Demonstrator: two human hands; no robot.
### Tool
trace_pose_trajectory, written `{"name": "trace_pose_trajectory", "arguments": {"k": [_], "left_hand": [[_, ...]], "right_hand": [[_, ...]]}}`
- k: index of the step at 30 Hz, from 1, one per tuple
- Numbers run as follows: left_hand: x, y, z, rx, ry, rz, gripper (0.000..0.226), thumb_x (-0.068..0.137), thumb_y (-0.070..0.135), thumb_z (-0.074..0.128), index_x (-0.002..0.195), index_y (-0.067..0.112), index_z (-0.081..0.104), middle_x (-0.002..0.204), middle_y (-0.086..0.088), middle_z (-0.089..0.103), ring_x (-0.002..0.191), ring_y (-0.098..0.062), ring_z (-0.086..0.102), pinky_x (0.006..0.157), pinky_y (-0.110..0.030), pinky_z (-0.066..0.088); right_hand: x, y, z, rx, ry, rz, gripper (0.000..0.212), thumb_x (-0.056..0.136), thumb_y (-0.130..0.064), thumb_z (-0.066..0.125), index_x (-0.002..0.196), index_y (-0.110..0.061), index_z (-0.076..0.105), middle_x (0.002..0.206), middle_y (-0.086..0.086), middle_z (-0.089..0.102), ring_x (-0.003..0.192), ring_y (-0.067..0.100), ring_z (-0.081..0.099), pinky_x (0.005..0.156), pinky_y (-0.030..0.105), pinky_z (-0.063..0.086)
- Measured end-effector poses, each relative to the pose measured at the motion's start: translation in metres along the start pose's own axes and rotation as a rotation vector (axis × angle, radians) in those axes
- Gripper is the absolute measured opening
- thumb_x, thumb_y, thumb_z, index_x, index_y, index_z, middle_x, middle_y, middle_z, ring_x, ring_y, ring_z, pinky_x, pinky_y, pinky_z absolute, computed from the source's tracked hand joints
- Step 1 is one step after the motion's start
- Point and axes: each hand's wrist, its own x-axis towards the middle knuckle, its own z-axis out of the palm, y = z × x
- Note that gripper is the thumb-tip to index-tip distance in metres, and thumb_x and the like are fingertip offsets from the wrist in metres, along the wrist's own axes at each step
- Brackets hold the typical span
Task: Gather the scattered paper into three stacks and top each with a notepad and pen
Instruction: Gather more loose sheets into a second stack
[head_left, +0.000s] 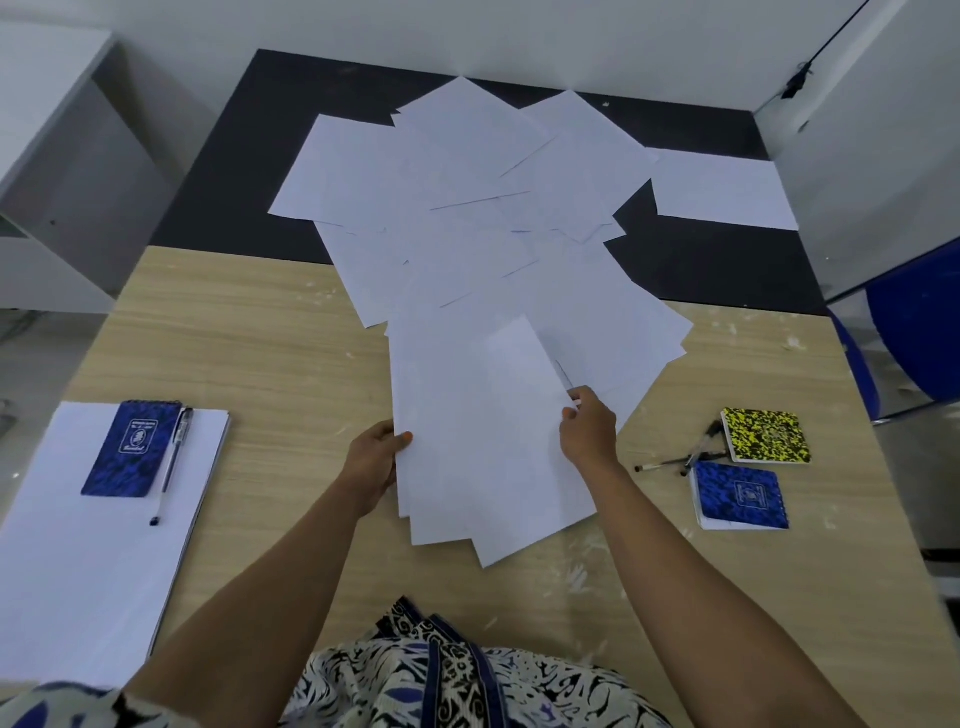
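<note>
Between both hands, the sheaf (483, 447) runs lengthwise toward 12 o'clock; left hand (375, 463) and right hand (589, 429) pinch its side edges (loose sheets (467, 208) lie beyond).

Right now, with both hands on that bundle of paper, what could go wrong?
The sheets gripped by the left hand and right hand are fanned unevenly, so some might slip out. Lifting them could drag the loose sheets lying partly beneath. A sweep rightward might knock the pens beside the yellow notepad.
</note>
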Motion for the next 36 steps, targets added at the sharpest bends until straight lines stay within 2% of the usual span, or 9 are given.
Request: {"name": "trace_pose_trajectory", "arguments": {"k": [4, 10, 15, 17, 21, 23, 27, 31, 36], "left_hand": [[-0.002, 0.002, 0.002, 0.007, 0.044, -0.035, 0.025, 0.092, 0.029, 0.058, 0.105, 0.008, 0.066, 0.098, -0.011, 0.068, 0.073, -0.024, 0.06, 0.057, -0.03, 0.043], [-0.008, 0.004, 0.008, 0.055, 0.071, 0.05, 0.023, 0.092, 0.017, 0.063, 0.114, 0.01, 0.06, 0.104, -0.007, 0.07, 0.087, -0.023, 0.069, 0.064, -0.031, 0.055], [-0.007, 0.005, 0.01, 0.029, 0.13, 0.007, 0.022, 0.101, 0.019, 0.043, 0.112, 0.014, 0.06, 0.102, -0.004, 0.068, 0.089, -0.024, 0.066, 0.077, -0.039, 0.055], [-0.006, 0.005, 0.01, 0.003, 0.143, 0.014, 0.024, 0.102, 0.019, 0.039, 0.111, 0.012, 0.061, 0.104, -0.006, 0.067, 0.091, -0.025, 0.066, 0.078, -0.038, 0.054], [-0.008, 0.003, 0.013, 0.035, 0.142, 0.051, 0.022, 0.095, 0.03, 0.058, 0.107, 0.012, 0.063, 0.105, -0.006, 0.069, 0.092, -0.025, 0.068, 0.075, -0.037, 0.054], [-0.009, 0.001, 0.014, 0.128, 0.123, 0.113, 0.035, 0.087, 0.02, 0.07, 0.118, 0.009, 0.06, 0.109, -0.005, 0.068, 0.093, -0.024, 0.067, 0.074, -0.035, 0.054], [-0.012, 0.001, 0.012, 0.206, 0.117, 0.157, 0.041, 0.087, 0.005, 0.065, 0.127, 0.008, 0.056, 0.113, -0.006, 0.064, 0.098, -0.025, 0.064, 0.082, -0.038, 0.052], [-0.01, 0.006, 0.005, 0.148, 0.077, 0.144, 0.039, 0.086, 0.003, 0.065, 0.124, 0.008, 0.059, 0.111, -0.006, 0.066, 0.101, -0.028, 0.065, 0.086, -0.042, 0.053], [-0.005, 0.024, 0.007, 0.058, 0.038, 0.126, 0.043, 0.086, 0.002, 0.066, 0.128, 0.009, 0.057, 0.116, -0.007, 0.067, 0.103, -0.027, 0.065, 0.092, -0.044, 0.051]], "right_hand": [[-0.002, -0.018, 0.008, 0.117, -0.006, -0.047, 0.031, 0.096, 0.0, 0.039, 0.119, -0.007, 0.058, 0.113, 0.014, 0.062, 0.084, 0.021, 0.055, 0.07, 0.027, 0.041], [-0.001, -0.03, 0.02, 0.246, 0.026, 0.102, 0.031, 0.094, 0.001, 0.039, 0.12, -0.005, 0.054, 0.117, 0.013, 0.059, 0.096, 0.027, 0.058, 0.075, 0.027, 0.042], [-0.017, -0.02, 0.023, 0.134, 0.021, 0.283, 0.024, 0.089, -0.002, 0.041, 0.111, -0.008, 0.049, 0.097, 0.008, 0.058, 0.089, 0.028, 0.06, 0.069, 0.033, 0.046], [-0.023, -0.015, 0.025, 0.08, 0.038, 0.32, 0.022, 0.092, -0.01, 0.044, 0.113, -0.008, 0.05, 0.106, 0.01, 0.061, 0.099, 0.03, 0.059, 0.075, 0.036, 0.048], [-0.026, -0.01, 0.03, -0.051, 0.002, 0.335, 0.03, 0.097, -0.023, 0.042, 0.12, -0.006, 0.053, 0.125, 0.014, 0.051, 0.12, 0.034, 0.044, 0.09, 0.042, 0.044], [-0.025, -0.011, 0.028, -0.097, -0.049, 0.334, 0.033, 0.097, -0.026, 0.041, 0.12, -0.008, 0.056, 0.126, 0.014, 0.049, 0.122, 0.034, 0.042, 0.093, 0.044, 0.044], [-0.023, -0.012, 0.026, -0.125, -0.139, 0.29, 0.033, 0.093, -0.03, 0.044, 0.114, -0.009, 0.058, 0.122, 0.012, 0.049, 0.12, 0.033, 0.043, 0.094, 0.043, 0.043], [-0.022, -0.01, 0.02, 0.26, -0.148, 0.211, 0.03, 0.084, -0.032, 0.064, 0.103, -0.014, 0.049, 0.1, 0.001, 0.058, 0.095, 0.021, 0.058, 0.078, 0.033, 0.047], [-0.017, -0.013, 0.005, 0.633, -0.371, 0.258, 0.042, 0.084, -0.029, 0.07, 0.119, -0.011, 0.054, 0.112, 0.002, 0.065, 0.099, 0.02, 0.065, 0.089, 0.036, 0.053]]}}
